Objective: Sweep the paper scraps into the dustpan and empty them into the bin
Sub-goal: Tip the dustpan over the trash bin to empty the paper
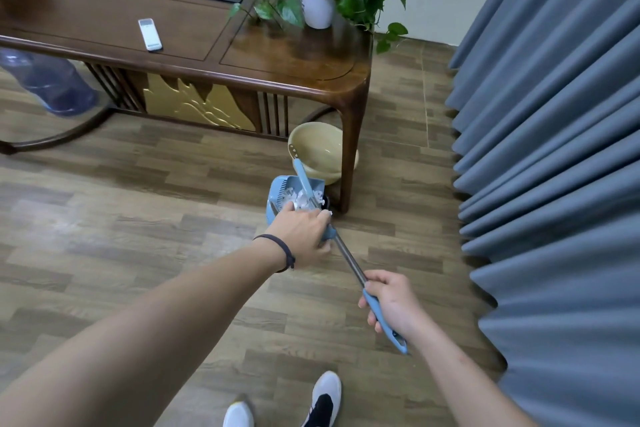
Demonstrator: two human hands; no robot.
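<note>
A blue dustpan (pixel 277 189) sits low over the wood floor, just in front of the cream bin (pixel 318 149). White paper scraps (pixel 299 199) lie piled inside the pan. A long handle (pixel 348 258) of metal with blue parts runs from the pan area back toward me. My left hand (pixel 299 236) is closed around its blue joint right behind the pan. My right hand (pixel 393 305) grips the blue end of the same handle. A second blue bar (pixel 301 173) crosses over the pan toward the bin's rim. Whether it belongs to a broom or to the pan I cannot tell.
The bin stands under the corner of a dark wooden table (pixel 277 55), beside its leg (pixel 349 156). On the table are a potted plant (pixel 317 7) and a white remote (pixel 150 34). A grey-blue curtain (pixel 554 149) hangs at the right. A water bottle (pixel 48 80) lies at the left.
</note>
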